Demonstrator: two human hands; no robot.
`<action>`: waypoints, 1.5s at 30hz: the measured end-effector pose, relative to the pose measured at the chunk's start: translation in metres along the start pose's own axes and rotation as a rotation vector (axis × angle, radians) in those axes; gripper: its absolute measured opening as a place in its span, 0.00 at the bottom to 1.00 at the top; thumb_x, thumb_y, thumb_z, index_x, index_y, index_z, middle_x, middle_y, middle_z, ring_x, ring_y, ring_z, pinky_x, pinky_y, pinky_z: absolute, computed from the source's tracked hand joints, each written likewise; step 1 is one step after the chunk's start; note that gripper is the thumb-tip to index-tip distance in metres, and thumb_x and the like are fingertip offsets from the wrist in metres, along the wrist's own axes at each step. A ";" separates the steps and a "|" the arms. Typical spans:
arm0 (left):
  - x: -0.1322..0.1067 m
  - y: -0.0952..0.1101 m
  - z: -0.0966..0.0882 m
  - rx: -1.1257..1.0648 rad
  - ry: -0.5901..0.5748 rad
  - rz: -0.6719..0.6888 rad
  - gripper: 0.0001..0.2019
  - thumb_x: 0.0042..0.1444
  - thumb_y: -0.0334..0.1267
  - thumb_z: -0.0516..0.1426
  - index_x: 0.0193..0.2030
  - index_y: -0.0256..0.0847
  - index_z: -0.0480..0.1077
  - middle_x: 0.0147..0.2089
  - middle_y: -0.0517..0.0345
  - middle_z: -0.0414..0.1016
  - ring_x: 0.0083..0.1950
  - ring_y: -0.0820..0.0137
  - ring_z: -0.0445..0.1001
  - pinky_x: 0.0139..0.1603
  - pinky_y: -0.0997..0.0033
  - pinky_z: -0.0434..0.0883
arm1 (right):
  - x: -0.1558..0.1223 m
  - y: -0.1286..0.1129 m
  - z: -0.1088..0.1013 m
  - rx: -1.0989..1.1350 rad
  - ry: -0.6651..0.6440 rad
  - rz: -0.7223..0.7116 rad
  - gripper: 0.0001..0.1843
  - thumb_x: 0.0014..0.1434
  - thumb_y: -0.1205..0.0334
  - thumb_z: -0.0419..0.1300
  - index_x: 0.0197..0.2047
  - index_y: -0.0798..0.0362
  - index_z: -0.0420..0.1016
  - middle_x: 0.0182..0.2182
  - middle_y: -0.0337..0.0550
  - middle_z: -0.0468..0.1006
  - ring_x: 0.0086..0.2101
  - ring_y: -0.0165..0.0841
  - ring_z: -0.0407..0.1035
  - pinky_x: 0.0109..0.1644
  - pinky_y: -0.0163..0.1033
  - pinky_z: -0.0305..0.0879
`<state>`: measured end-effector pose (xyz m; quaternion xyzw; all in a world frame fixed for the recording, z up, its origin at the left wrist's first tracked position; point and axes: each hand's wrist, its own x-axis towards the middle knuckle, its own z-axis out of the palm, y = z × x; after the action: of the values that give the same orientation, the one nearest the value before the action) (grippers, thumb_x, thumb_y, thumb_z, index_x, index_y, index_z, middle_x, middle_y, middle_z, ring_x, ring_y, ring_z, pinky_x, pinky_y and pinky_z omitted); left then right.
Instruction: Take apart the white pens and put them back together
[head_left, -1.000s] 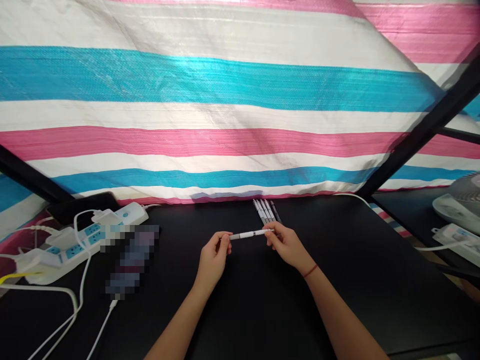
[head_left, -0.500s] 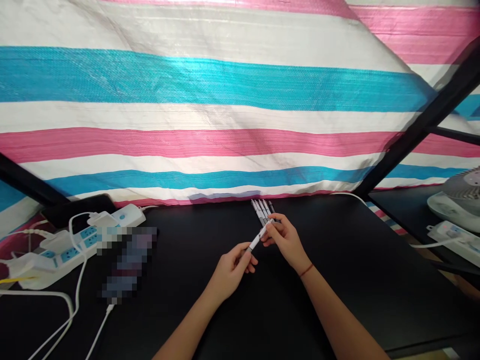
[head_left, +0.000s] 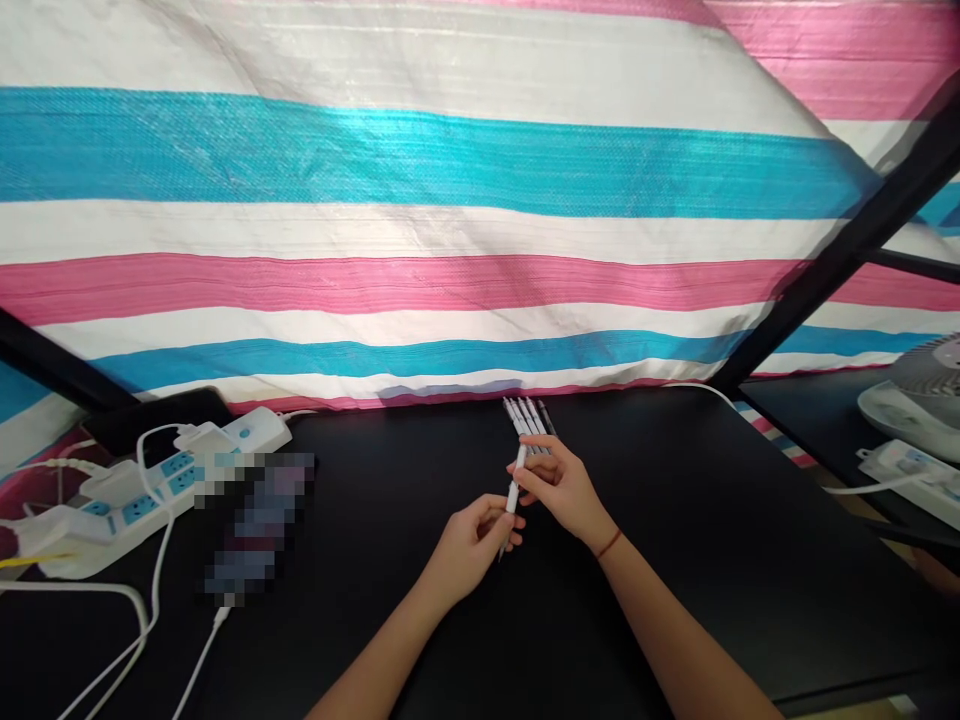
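Striped woven tarpaulin [head_left: 420, 200] in pink, white and blue fills the back; black metal frame bars [head_left: 847, 250] cross it at both sides; black surface [head_left: 675, 570] runs below it; a lower dark shelf [head_left: 810, 420] sits off to the right, carrying a desk fan [head_left: 919, 385] and a white power strip [head_left: 904, 475]; a second white power strip [head_left: 142, 500] with plugged-in adapters lies at the surface's left end, a black phone-like slab [head_left: 161, 415] just behind it; white cables [head_left: 154, 590] trail from it toward the near edge; a pixelated object [head_left: 255, 520] lies just right of that strip, too blurred to identify.

Centre: right hand [head_left: 559, 490] and left hand [head_left: 469, 550] are close together, both on a white pen [head_left: 513, 495]; the pen stands tilted, tip down; fingers [head_left: 491, 518] of the left hand are closed around its lower barrel, tip poking out below them; right fingers [head_left: 529, 478] pinch the upper barrel; a row of pens [head_left: 527, 420], mostly white with one dark, lies just beyond the right fingers; red string [head_left: 609, 544] circles the right wrist.
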<state>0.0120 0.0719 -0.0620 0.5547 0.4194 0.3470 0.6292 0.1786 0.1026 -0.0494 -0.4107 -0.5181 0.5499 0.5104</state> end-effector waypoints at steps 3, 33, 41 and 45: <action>0.000 0.001 0.000 0.007 -0.009 -0.004 0.15 0.58 0.43 0.55 0.46 0.36 0.69 0.41 0.48 0.76 0.37 0.67 0.75 0.40 0.65 0.71 | -0.001 0.000 0.000 0.006 0.009 0.006 0.25 0.52 0.57 0.64 0.52 0.50 0.64 0.35 0.42 0.78 0.33 0.35 0.75 0.30 0.37 0.75; 0.003 0.002 0.002 -0.082 -0.015 -0.044 0.15 0.56 0.45 0.56 0.44 0.35 0.68 0.40 0.48 0.75 0.34 0.69 0.76 0.36 0.67 0.72 | 0.002 0.000 0.001 0.092 0.049 0.013 0.28 0.51 0.56 0.65 0.53 0.50 0.63 0.36 0.45 0.79 0.34 0.39 0.77 0.32 0.40 0.75; 0.003 0.002 0.003 -0.067 -0.010 -0.049 0.16 0.57 0.46 0.56 0.44 0.35 0.67 0.40 0.48 0.75 0.34 0.69 0.76 0.36 0.67 0.72 | 0.002 0.001 0.002 0.111 0.057 0.017 0.28 0.50 0.55 0.66 0.52 0.49 0.62 0.35 0.43 0.79 0.33 0.39 0.77 0.31 0.40 0.75; 0.002 0.003 0.004 -0.046 -0.019 -0.039 0.15 0.56 0.45 0.56 0.43 0.35 0.67 0.40 0.48 0.75 0.35 0.69 0.76 0.37 0.66 0.72 | 0.003 0.002 0.001 0.102 0.016 0.041 0.26 0.48 0.55 0.67 0.48 0.51 0.65 0.33 0.43 0.79 0.33 0.40 0.77 0.30 0.40 0.75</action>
<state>0.0167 0.0728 -0.0595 0.5350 0.4160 0.3391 0.6525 0.1766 0.1053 -0.0512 -0.3991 -0.4769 0.5824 0.5235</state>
